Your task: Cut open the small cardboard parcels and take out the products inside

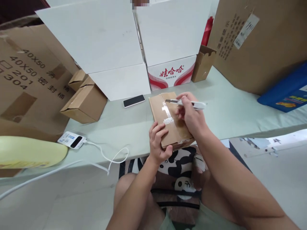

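Note:
A small brown cardboard box (157, 109) rests at the table's near edge, with clear tape (167, 114) along its top. My left hand (158, 140) is wrapped round its near left corner, fingers on the top and thumb at the near side. In my right hand (190, 113) is a white utility knife (198, 104), its blade out and pointing left above the box's far part. Whether the blade touches the tape I cannot tell. The fingers of the right hand are closed round the knife's handle.
White panels (96, 38) and a red-and-white carton (172, 73) stand behind the box. A phone (134, 101) lies to its left. Further left are small brown boxes (86, 102) and a white device (72, 140) with a cable. A blue container (285, 89) is at right.

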`<act>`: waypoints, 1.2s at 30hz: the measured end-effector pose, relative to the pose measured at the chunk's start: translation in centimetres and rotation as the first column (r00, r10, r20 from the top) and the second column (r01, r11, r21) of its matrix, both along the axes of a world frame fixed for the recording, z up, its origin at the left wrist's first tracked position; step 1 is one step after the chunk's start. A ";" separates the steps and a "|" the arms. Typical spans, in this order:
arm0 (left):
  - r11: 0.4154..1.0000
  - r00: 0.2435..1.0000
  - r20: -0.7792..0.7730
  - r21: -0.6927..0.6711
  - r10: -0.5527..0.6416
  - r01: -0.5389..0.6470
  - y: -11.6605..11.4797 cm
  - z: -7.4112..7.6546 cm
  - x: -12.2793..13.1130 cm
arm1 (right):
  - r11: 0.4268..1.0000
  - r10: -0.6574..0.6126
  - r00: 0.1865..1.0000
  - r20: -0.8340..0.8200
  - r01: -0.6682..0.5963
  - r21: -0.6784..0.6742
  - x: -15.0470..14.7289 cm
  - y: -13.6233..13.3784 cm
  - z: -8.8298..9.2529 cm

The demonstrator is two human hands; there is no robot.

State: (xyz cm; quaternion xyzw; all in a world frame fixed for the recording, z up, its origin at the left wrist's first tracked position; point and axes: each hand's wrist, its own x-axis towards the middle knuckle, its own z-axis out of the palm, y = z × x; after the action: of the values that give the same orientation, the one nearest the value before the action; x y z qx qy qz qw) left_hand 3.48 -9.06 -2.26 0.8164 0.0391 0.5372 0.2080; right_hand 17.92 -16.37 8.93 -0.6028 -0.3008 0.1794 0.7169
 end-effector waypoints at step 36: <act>1.000 0.999 -0.040 -0.029 -0.001 0.000 0.1 -0.3 -0.4 | 0.967 -0.140 0.973 0.185 0.175 -0.186 -0.7 -1.2 0.6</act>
State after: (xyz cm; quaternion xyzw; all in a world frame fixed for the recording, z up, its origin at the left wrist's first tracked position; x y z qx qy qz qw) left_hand 3.07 -8.97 -2.59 0.8240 0.0506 0.5201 0.2192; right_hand 17.25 -17.59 9.56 -0.7073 -0.2922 0.0990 0.6360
